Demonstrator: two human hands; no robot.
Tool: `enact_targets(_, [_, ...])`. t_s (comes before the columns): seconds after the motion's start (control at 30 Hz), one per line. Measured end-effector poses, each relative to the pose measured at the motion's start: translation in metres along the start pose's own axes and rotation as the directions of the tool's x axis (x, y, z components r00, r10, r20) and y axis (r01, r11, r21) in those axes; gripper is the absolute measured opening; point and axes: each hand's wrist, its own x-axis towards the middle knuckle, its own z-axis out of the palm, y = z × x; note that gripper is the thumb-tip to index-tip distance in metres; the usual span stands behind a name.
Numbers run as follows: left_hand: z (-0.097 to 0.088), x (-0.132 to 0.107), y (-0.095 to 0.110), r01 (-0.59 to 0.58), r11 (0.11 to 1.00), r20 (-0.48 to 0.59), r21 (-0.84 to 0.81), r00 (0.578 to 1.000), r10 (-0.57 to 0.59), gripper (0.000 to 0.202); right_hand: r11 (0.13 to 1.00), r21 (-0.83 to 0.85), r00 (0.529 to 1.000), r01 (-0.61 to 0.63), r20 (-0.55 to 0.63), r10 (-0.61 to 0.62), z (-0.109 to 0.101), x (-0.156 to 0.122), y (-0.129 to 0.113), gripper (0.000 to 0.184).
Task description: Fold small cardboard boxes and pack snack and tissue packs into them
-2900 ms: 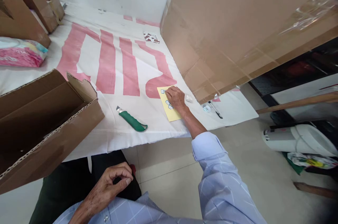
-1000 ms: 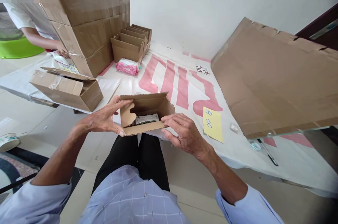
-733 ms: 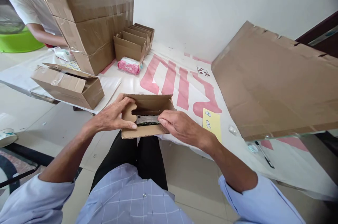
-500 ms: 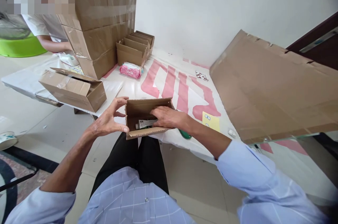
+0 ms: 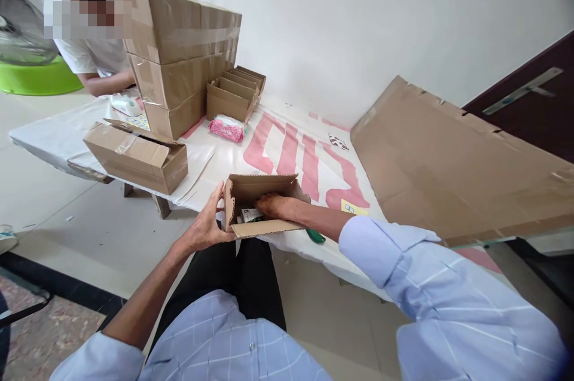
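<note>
A small open cardboard box (image 5: 269, 229) is held at the table's front edge, above my lap. My left hand (image 5: 210, 222) grips its left end, thumb low on the near side and fingers up along the end. Deep inside the box is my right hand (image 5: 270, 206), its fingertips hidden. Close to those fingers, a white tube-like item (image 5: 251, 215) with dark print lies in the box. A green object (image 5: 315, 236) shows partly from beneath the right forearm.
Stacked taped cartons (image 5: 179, 70) stand at the back left, with open boxes (image 5: 231, 94) beside them. A pink wipes pack (image 5: 228, 128), a long carton (image 5: 134, 157) and a yellow paper (image 5: 353, 207) lie around. A large cardboard sheet (image 5: 448, 171) leans right. Another person's arm (image 5: 107, 83) rests far left.
The box has shifted slightly right in view. My right hand has reached deeper into it, and my left hand has closed in on its left end.
</note>
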Motion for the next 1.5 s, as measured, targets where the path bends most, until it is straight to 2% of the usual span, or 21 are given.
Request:
enact_targets(0.1, [0.002, 0.007, 0.001, 0.003, 1.0, 0.002, -0.016, 1.0, -0.003, 0.144, 0.986, -0.144, 0.973, 0.084, 0.224, -0.05, -0.04, -0.009, -0.013, 0.024])
enact_targets(0.17, [-0.003, 0.016, 0.0, -0.009, 0.999, 0.023, -0.044, 1.0, 0.01, 0.143, 0.977, -0.179, 0.973, 0.117, 0.217, -0.077, -0.077, -0.022, -0.022, 0.028])
enact_targets(0.23, [-0.013, 0.025, -0.002, -0.009, 0.996, 0.044, -0.089, 0.999, 0.012, 0.141, 0.989, -0.118, 0.994, 0.09, 0.077, -0.081, -0.115, -0.042, -0.029, 0.029])
enact_targets(0.3, [-0.029, 0.032, -0.008, 0.027, 0.989, 0.042, -0.145, 0.999, -0.021, 0.139, 0.997, 0.065, 0.99, 0.042, -0.138, -0.033, -0.148, -0.069, -0.034, 0.033])
enact_targets(0.37, [-0.046, 0.034, -0.017, 0.11, 0.97, 0.041, -0.215, 0.994, -0.104, 0.128, 0.961, 0.274, 0.932, 0.041, -0.357, 0.062, -0.169, -0.101, -0.033, 0.036])
enact_targets(0.43, [-0.062, 0.03, -0.028, 0.207, 0.928, 0.052, -0.311, 0.978, -0.201, 0.109, 0.882, 0.465, 0.857, 0.079, -0.483, 0.178, -0.174, -0.131, -0.028, 0.04])
enact_targets(0.5, [-0.073, 0.023, -0.038, 0.261, 0.872, 0.04, -0.414, 0.962, -0.269, 0.096, 0.771, 0.626, 0.816, 0.118, -0.504, 0.284, -0.163, -0.154, -0.02, 0.044])
enact_targets(0.57, [-0.08, 0.014, -0.046, 0.273, 0.835, -0.005, -0.479, 0.95, -0.313, 0.095, 0.664, 0.736, 0.804, 0.133, -0.472, 0.361, -0.142, -0.169, -0.01, 0.045])
enact_targets(0.67, [-0.081, 0.005, -0.049, 0.291, 0.82, -0.033, -0.493, 0.936, -0.351, 0.1, 0.532, 0.839, 0.814, 0.113, -0.385, 0.435, -0.107, -0.182, 0.001, 0.045])
enact_targets(0.77, [-0.078, 0.007, -0.041, 0.296, 0.842, -0.034, -0.45, 0.937, -0.348, 0.104, 0.381, 0.918, 0.831, 0.11, -0.295, 0.471, -0.076, -0.192, 0.003, 0.045])
enact_targets(0.83, [-0.075, 0.017, -0.031, 0.267, 0.879, -0.055, -0.394, 0.948, -0.312, 0.104, 0.299, 0.947, 0.837, 0.116, -0.255, 0.484, -0.058, -0.198, 0.002, 0.045])
enact_targets(0.93, [-0.064, 0.045, -0.012, 0.197, 0.954, -0.07, -0.226, 0.974, -0.217, 0.105, 0.205, 0.973, 0.847, 0.105, -0.195, 0.494, -0.032, -0.205, -0.003, 0.044])
enact_targets(1.07, [-0.036, 0.096, 0.002, 0.051, 0.997, 0.045, -0.05, 0.998, -0.049, 0.13, 0.101, 0.989, 0.867, 0.112, -0.147, 0.476, 0.001, -0.199, -0.014, 0.047])
enact_targets(1.13, [-0.023, 0.114, -0.001, 0.003, 0.999, 0.113, -0.052, 0.994, 0.002, 0.135, 0.09, 0.989, 0.871, 0.117, -0.146, 0.468, 0.014, -0.192, -0.018, 0.047])
enact_targets(1.2, [-0.014, 0.12, -0.01, -0.009, 1.0, 0.128, -0.024, 0.992, 0.013, 0.133, 0.111, 0.986, 0.868, 0.123, -0.161, 0.469, 0.024, -0.185, -0.022, 0.048])
enact_targets(1.23, [-0.012, 0.117, -0.015, -0.013, 1.0, 0.09, 0.024, 0.996, 0.011, 0.133, 0.13, 0.984, 0.867, 0.123, -0.17, 0.469, 0.028, -0.182, -0.023, 0.048])
enact_targets(1.3, [-0.008, 0.1, -0.022, -0.009, 0.983, -0.086, 0.182, 0.996, 0.025, 0.127, 0.184, 0.977, 0.867, 0.111, -0.186, 0.461, 0.032, -0.177, -0.025, 0.047])
enact_targets(1.37, [-0.004, 0.073, -0.021, 0.027, 0.951, -0.28, 0.309, 0.958, 0.063, 0.108, 0.252, 0.964, 0.879, 0.079, -0.187, 0.439, 0.035, -0.173, -0.026, 0.044])
enact_targets(1.4, [0.0, 0.058, -0.017, 0.041, 0.949, -0.32, 0.312, 0.945, 0.064, 0.094, 0.284, 0.957, 0.892, 0.056, -0.176, 0.417, 0.036, -0.17, -0.028, 0.042])
enact_targets(1.43, [0.005, 0.044, -0.01, 0.042, 0.965, -0.294, 0.259, 0.955, 0.038, 0.082, 0.31, 0.95, 0.908, 0.033, -0.158, 0.388, 0.037, -0.168, -0.03, 0.041])
enact_targets(1.5, [0.015, 0.022, 0.006, 0.046, 0.998, -0.07, 0.039, 0.997, -0.043, 0.07, 0.343, 0.939, 0.946, 0.002, -0.113, 0.304, 0.04, -0.162, -0.036, 0.041])
